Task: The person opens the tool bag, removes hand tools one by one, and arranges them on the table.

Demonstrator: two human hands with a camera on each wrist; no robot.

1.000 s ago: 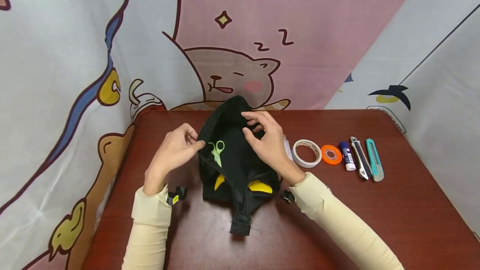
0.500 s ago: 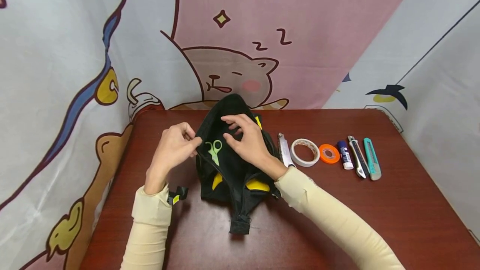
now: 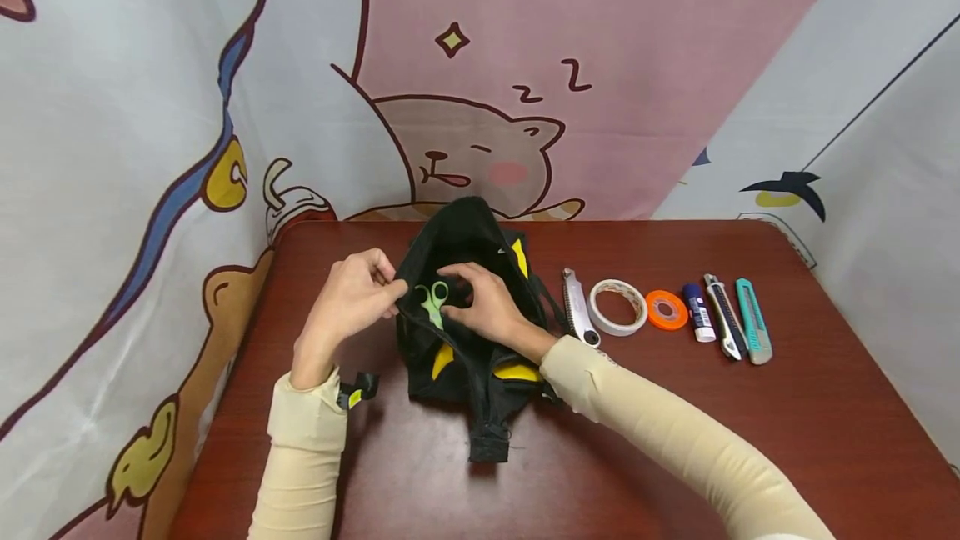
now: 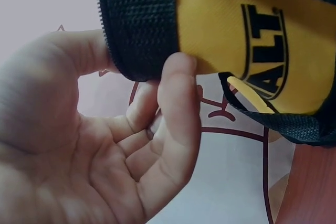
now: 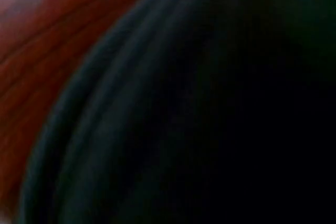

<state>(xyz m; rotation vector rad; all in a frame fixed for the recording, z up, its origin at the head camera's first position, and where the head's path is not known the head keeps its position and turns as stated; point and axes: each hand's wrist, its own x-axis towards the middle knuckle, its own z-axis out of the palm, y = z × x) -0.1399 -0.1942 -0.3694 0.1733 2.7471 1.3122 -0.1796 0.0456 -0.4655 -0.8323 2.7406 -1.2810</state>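
Note:
A black and yellow zippered bag (image 3: 480, 365) sits open on the table. My left hand (image 3: 352, 298) pinches its left rim; in the left wrist view, thumb and fingers of that left hand (image 4: 173, 114) take hold of the black zipper edge (image 4: 139, 24), beside a yellow panel lettered "ALT". Inside the bag lie scissors with light green handles (image 3: 432, 300). My right hand (image 3: 487, 304) reaches into the opening, thumb and forefinger spread apart close to the scissors' handles. Dark, blurred bag fabric (image 5: 121, 124) fills most of the right wrist view.
To the bag's right a row lies on the red-brown table (image 3: 645, 440): a white-handled folding saw (image 3: 576, 307), a white tape roll (image 3: 636, 319), an orange tape roll (image 3: 666, 310), a glue stick (image 3: 698, 312), and black-and-white (image 3: 725, 319) and teal (image 3: 753, 321) utility knives. Cartoon-printed cloth hangs behind.
My right hand has moved left and down into the bag, toward the scissors, uncovering the saw beside the bag. My left hand keeps its pinch on the rim.

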